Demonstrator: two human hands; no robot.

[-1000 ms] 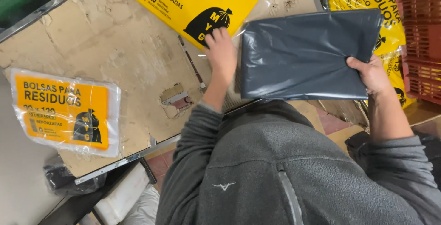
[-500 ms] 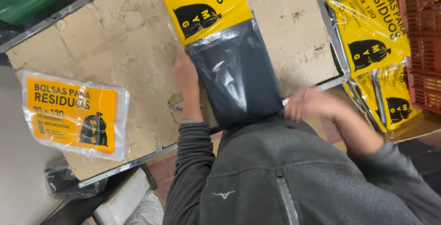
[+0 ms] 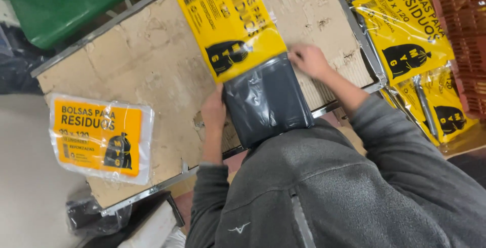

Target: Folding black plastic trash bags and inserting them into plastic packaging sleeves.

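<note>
Flanking folded dark bags [image 3: 267,103], hands [image 3: 214,110] edge-close.

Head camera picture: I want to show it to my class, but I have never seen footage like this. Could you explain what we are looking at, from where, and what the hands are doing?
The camera sits on a person's head and looks straight down, so you see their grey fleece top and both bare hands from above. There is no machine here.

The surface is a worn cardboard-covered table. In the middle lies a folded dark grey plastic bundle, its far end tucked into a clear sleeve with a yellow label. The left hand presses against the bundle's left edge; the right hand rests at its upper right corner.

A finished yellow-labelled packet lies at the left. More such packets are stacked at the right, beside a red crate. Something green sits at the top left.
</note>
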